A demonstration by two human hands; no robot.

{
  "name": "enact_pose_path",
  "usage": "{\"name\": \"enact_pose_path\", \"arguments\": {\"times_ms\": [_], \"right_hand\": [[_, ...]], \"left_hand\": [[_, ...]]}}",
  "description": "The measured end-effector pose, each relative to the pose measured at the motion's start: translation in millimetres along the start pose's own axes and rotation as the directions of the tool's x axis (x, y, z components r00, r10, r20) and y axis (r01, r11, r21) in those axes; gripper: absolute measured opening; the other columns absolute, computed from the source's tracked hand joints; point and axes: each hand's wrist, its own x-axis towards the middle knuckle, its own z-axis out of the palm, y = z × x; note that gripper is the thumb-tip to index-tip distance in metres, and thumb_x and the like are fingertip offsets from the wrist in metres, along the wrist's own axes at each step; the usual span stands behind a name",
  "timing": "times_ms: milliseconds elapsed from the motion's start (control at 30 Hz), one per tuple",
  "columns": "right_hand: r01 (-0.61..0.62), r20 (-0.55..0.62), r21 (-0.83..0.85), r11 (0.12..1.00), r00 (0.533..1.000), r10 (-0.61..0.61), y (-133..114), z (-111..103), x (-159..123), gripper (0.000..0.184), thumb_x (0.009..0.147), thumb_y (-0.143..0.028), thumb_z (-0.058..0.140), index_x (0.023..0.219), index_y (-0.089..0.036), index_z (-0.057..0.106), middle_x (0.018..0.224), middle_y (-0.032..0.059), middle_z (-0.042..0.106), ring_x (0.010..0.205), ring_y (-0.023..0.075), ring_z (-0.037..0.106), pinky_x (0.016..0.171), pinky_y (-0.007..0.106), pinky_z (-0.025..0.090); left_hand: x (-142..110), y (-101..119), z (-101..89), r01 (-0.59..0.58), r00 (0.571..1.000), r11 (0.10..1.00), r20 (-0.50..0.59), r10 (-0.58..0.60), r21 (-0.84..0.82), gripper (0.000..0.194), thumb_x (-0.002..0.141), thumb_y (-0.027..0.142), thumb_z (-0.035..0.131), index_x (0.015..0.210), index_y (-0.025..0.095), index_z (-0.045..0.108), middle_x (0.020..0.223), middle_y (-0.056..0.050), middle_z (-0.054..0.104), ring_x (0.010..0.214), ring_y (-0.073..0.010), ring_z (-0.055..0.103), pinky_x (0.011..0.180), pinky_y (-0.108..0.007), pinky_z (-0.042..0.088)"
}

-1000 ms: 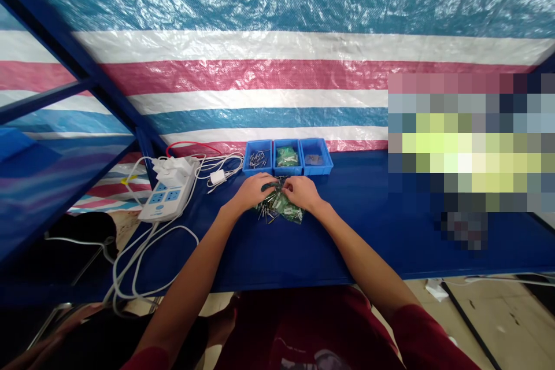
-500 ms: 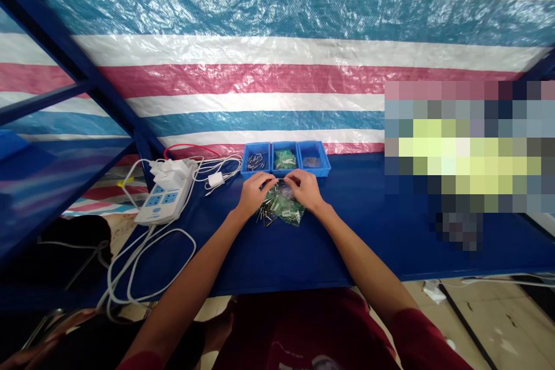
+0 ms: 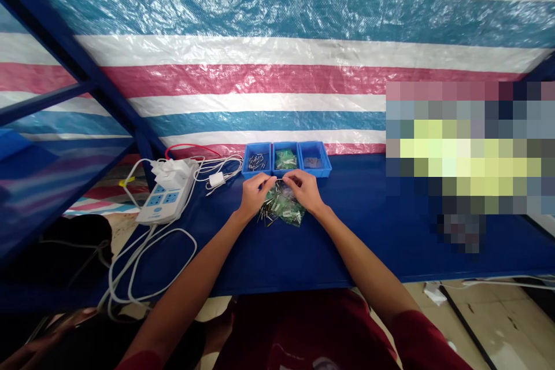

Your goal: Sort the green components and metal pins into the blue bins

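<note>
My left hand (image 3: 254, 192) and my right hand (image 3: 307, 191) face each other over a small pile, thumbs and forefingers pinched together. Between the fingertips is a tiny pale piece, too small to name. Under them lie green clear-wrapped packets (image 3: 291, 211) and, on the left side, loose thin metal pins or bits (image 3: 266, 217). Just beyond my fingers stand three blue bins in a row: the left bin (image 3: 249, 173) holds thin metal pieces, the middle bin (image 3: 285, 173) green packets, and the right bin (image 3: 321, 173) some flat clear or greyish pieces.
A white power strip (image 3: 162, 208) with plugged-in adapters sits at the left, its white cables (image 3: 193, 243) looping over the blue table (image 3: 359, 231). A white charger (image 3: 215, 179) lies near the bins. Striped plastic sheeting (image 3: 260, 81) hangs behind. Part of another person (image 3: 82, 318) shows at lower left.
Both hands stay pinched in nearly the same place above the pile. The whole view has shifted very slightly; nothing else visibly differs.
</note>
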Motion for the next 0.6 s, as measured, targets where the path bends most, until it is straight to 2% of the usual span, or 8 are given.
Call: {"name": "enact_pose_path", "arguments": {"times_ms": [200,400,600], "right_hand": [[-0.014,0.058,0.035,0.999,0.998,0.012,1.7,3.2,-1.4,0.025,0.088,-0.039,0.052,0.083,-0.018,0.066,0.078,0.0038,0.066,0.062,0.0138,0.054,0.062,0.025,0.044],[-0.021,0.010,0.000,1.000,1.000,0.021,3.9,3.4,-1.0,0.032,0.091,-0.041,0.046,0.077,-0.018,0.063,0.074,0.0033,0.064,0.066,0.0151,0.055,0.066,0.025,0.044],[-0.036,0.018,-0.021,0.999,0.999,0.037,2.8,3.4,-2.3,0.042,0.094,-0.047,0.041,0.069,-0.018,0.059,0.063,0.0002,0.058,0.060,0.0138,0.053,0.066,0.024,0.041]], "left_hand": [[-0.9,0.6,1.8,0.098,0.994,0.993,-0.033,-0.100,-0.069,0.044,0.092,0.042,0.048,0.057,0.017,0.057,0.058,-0.001,0.062,0.056,-0.0120,0.057,0.064,-0.025,0.048],[0.3,-1.9,4.1,0.002,0.997,0.990,-0.073,-0.012,-0.139,0.027,0.087,0.040,0.059,0.082,0.017,0.071,0.083,-0.005,0.073,0.069,-0.0144,0.064,0.069,-0.027,0.051],[-1.0,-1.2,4.9,0.004,0.996,0.994,-0.088,-0.014,-0.108,0.028,0.086,0.042,0.062,0.077,0.017,0.072,0.074,-0.004,0.072,0.064,-0.0147,0.065,0.067,-0.027,0.052]]}}
